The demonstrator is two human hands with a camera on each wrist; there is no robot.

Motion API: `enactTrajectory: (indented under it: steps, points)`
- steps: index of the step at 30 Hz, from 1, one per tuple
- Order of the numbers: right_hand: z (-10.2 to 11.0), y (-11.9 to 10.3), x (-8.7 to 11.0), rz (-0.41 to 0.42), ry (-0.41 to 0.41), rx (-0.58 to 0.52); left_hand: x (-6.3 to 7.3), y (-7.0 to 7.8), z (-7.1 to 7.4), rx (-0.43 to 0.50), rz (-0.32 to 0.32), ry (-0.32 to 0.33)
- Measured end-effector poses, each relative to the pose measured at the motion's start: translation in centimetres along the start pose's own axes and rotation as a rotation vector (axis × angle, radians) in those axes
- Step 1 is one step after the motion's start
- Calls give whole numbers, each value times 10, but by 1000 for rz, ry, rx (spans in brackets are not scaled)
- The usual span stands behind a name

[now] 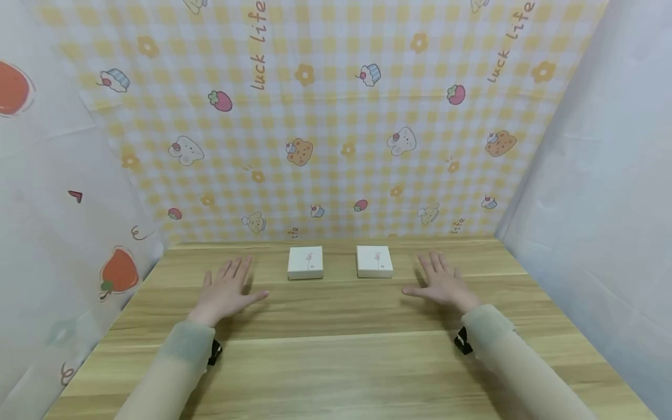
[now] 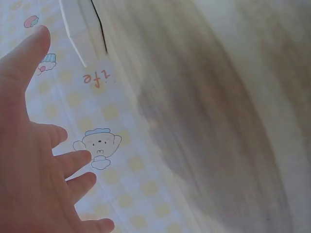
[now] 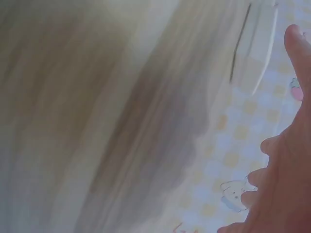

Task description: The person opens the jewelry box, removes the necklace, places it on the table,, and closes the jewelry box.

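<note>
Two small white boxes with a pink flower print lie side by side toward the back of the wooden table, a gap between them. The left box (image 1: 305,262) is nearest my left hand (image 1: 226,294), which is spread over the table to its left with nothing held. My right hand (image 1: 440,284) is spread to the right of the right box (image 1: 374,261), also holding nothing. In the left wrist view a white box (image 2: 83,29) shows beyond the thumb. The right wrist view has a white box (image 3: 255,46) near its upper right.
The wooden table (image 1: 336,367) meets a yellow checked cloth (image 1: 336,122) hung at the back. White cloths stand at the left (image 1: 47,245) and right (image 1: 604,192). A black band (image 1: 463,341) is at the right wrist, another (image 1: 214,353) at the left.
</note>
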State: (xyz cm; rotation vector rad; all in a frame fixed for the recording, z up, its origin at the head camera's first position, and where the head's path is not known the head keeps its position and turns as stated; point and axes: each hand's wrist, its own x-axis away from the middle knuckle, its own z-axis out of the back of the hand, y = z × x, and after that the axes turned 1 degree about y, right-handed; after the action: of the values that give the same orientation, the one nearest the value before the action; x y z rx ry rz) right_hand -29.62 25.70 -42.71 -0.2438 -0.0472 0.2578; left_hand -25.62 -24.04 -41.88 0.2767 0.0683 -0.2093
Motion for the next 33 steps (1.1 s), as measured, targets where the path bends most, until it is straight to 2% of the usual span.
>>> enactTrajectory:
  steps: [8,16,22,29,33]
  points:
    - [6,-29,2,57,44,-117,-7,1,2,-11,-15,25]
    - [4,-61,3,123,38,-180,-12,9,7,-5,-57,79]
    - [-5,-78,6,176,-23,-210,-14,16,7,40,-85,93]
    - [-17,-91,8,222,-127,-270,-26,23,3,208,-133,48]
    - [-22,-95,8,220,-191,-325,-33,28,2,251,-150,23]
